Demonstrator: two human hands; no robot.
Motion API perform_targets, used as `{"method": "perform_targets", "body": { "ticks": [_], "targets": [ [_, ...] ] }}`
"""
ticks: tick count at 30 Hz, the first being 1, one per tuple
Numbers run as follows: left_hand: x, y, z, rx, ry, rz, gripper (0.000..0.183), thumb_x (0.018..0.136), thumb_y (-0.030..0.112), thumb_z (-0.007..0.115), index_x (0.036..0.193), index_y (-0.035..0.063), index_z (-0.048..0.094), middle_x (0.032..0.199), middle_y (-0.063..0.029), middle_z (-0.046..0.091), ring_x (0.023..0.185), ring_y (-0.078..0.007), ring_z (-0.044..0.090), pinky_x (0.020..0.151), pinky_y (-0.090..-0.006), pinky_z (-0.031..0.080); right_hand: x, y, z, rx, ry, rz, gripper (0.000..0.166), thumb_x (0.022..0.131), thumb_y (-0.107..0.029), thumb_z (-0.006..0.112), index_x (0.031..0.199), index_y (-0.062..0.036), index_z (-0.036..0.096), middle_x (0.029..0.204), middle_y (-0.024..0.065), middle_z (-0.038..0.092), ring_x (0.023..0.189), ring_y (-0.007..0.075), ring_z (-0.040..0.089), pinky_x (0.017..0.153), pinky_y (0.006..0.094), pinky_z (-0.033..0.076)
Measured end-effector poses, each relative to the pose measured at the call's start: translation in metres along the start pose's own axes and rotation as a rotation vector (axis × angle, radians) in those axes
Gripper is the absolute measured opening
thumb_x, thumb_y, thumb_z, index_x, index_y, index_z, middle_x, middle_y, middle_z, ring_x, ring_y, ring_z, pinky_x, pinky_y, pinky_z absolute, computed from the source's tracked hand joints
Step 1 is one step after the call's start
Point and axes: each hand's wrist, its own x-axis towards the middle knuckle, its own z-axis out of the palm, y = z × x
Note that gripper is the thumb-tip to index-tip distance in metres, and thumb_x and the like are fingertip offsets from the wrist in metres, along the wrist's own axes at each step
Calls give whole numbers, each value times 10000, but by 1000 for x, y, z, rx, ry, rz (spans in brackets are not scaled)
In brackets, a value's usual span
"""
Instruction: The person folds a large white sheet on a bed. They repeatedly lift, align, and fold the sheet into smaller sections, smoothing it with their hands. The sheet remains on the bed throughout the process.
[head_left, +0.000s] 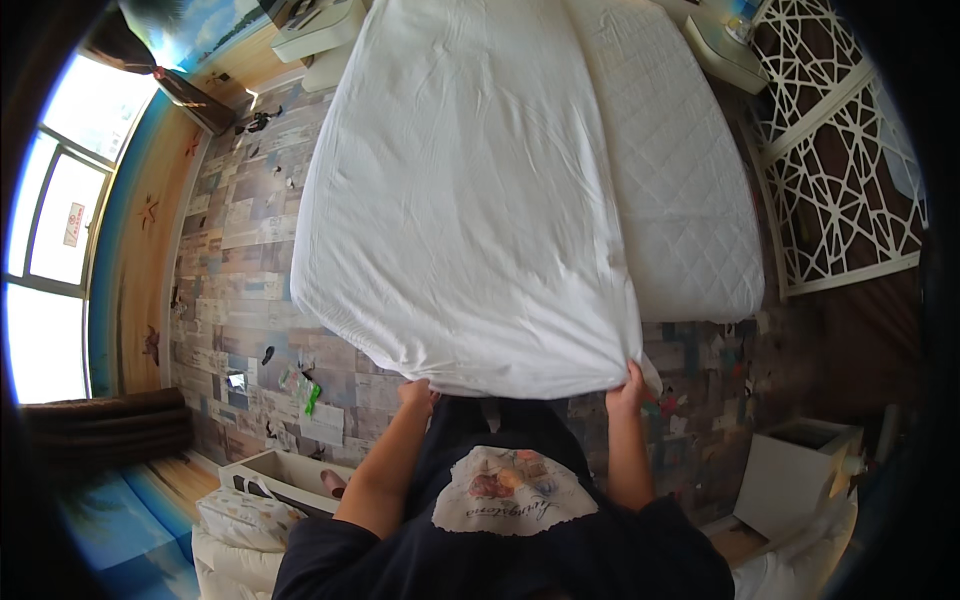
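Note:
A white bed sheet lies lengthwise over the left and middle part of a bed, wrinkled towards the near end. My left hand grips its near edge at the left. At the right, my right hand pinches the near corner, with a small flap of cloth hanging beside it. Between my hands the edge is drawn across in front of my legs. To the right of the sheet, the quilted white mattress surface shows bare.
Litter and a green wrapper lie on the wood-look floor. An open drawer or box stands lower left, a white box-like cabinet lower right. A lattice screen borders the bed's right, and nightstands flank its far end.

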Motion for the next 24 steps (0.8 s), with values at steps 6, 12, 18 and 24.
{"method": "perform_targets", "body": {
  "ticks": [6, 12, 18, 24],
  "targets": [
    [-9, -1, 55, 793, -465, 579, 465, 804, 218, 724, 1180, -18, 585, 1137, -195, 622, 1036, -286, 612, 879, -370, 493, -57, 30, 70, -767, -46, -455, 484, 874, -248, 667, 1231, 46, 521, 1171, 146, 605, 1059, 269, 583, 884, 365, 457],
    [-185, 33, 138, 881, -956, 1286, 513, 786, 303, 764, 1186, 46, 572, 1202, -172, 530, 1165, -317, 498, 975, -421, 432, -101, 25, 91, -769, -365, -423, 290, 929, -169, 607, 1124, 42, 569, 1012, 74, 637, 889, 135, 600, 745, 289, 485],
    [-231, 13, 170, 1080, -720, 1548, 407, 717, 250, 731, 1058, 56, 623, 1081, -142, 546, 1058, -336, 524, 914, -429, 453, -118, 43, 90, -799, -498, -457, 330, 965, -259, 552, 1181, -9, 552, 1073, 79, 620, 931, 171, 620, 793, 324, 496],
    [-215, -11, 183, 1021, -815, 1617, 189, 749, 144, 647, 924, 85, 689, 961, -89, 633, 951, -307, 591, 842, -416, 484, -112, 43, 62, -408, -363, -98, 379, 973, -321, 523, 1226, -38, 530, 1156, 100, 596, 970, 190, 620, 840, 365, 496]
  ]
}}
